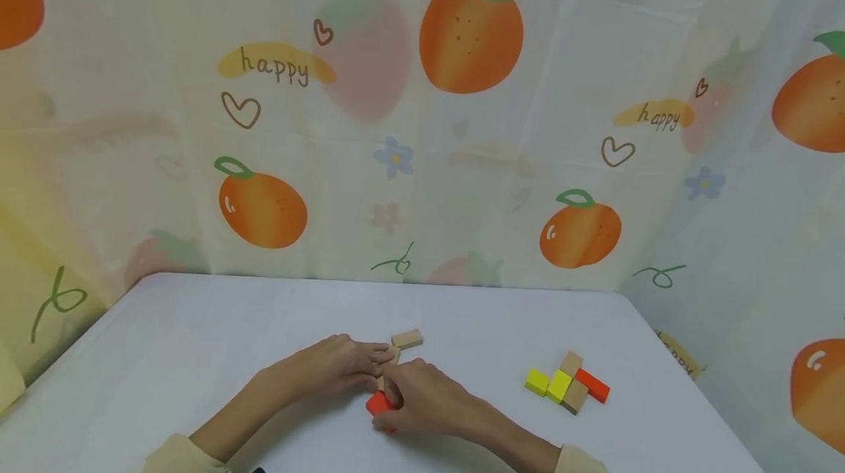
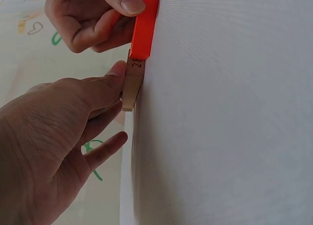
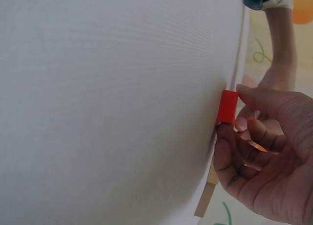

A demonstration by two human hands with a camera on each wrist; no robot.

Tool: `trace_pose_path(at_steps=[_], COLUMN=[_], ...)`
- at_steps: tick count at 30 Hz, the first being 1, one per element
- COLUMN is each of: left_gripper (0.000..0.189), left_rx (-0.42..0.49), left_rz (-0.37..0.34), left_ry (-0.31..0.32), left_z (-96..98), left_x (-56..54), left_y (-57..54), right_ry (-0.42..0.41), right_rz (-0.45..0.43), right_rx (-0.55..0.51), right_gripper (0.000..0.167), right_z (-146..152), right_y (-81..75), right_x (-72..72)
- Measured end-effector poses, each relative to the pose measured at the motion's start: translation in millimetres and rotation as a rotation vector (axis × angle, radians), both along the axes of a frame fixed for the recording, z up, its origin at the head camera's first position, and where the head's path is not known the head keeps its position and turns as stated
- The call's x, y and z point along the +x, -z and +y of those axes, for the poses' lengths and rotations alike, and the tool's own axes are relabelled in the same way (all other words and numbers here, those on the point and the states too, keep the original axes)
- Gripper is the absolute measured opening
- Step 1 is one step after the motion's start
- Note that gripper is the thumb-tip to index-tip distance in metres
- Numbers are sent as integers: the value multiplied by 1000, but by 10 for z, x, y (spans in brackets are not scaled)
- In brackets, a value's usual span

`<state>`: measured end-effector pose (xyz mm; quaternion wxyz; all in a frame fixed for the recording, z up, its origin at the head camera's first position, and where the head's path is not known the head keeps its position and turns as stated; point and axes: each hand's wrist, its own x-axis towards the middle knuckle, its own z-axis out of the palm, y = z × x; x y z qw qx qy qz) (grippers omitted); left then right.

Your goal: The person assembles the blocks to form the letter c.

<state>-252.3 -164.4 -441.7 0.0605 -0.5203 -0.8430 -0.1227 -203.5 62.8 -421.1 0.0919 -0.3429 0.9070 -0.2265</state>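
On the white table, my right hand (image 1: 429, 400) pinches a red block (image 1: 380, 405) between thumb and fingers. In the left wrist view the red block (image 2: 145, 27) lies end to end with a wooden block (image 2: 132, 85) bearing dark printed marks. My left hand (image 1: 339, 364) holds that wooden block, thumb tip against its side and little finger held away. Another light wooden piece (image 1: 396, 356) shows past the left fingertips, and a wooden block (image 1: 407, 339) lies angled just beyond it. The right wrist view shows the red block's end (image 3: 227, 106); fingers partly cover the row.
To the right lies a cluster of blocks: a yellow cube (image 1: 537, 382), a yellow block (image 1: 559, 386), a red block (image 1: 593, 385) and two wooden blocks (image 1: 571, 363). Behind the table (image 1: 264, 312) hangs a curtain (image 1: 462, 136) printed with fruit.
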Motion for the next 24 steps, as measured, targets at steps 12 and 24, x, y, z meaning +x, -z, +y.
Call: trace_pose_path(at_steps=[12, 24], left_gripper=[27, 28], left_rx=[-7, -14], left_rz=[-15, -118], left_ry=[-34, -92], left_z=[-4, 12], left_x=[6, 28], left_y=[15, -30], right_ry=[16, 32], right_rz=[5, 0], right_rx=[2, -23], right_gripper=[39, 38], right_z=[-20, -24], right_y=[26, 33], right_x=[4, 18])
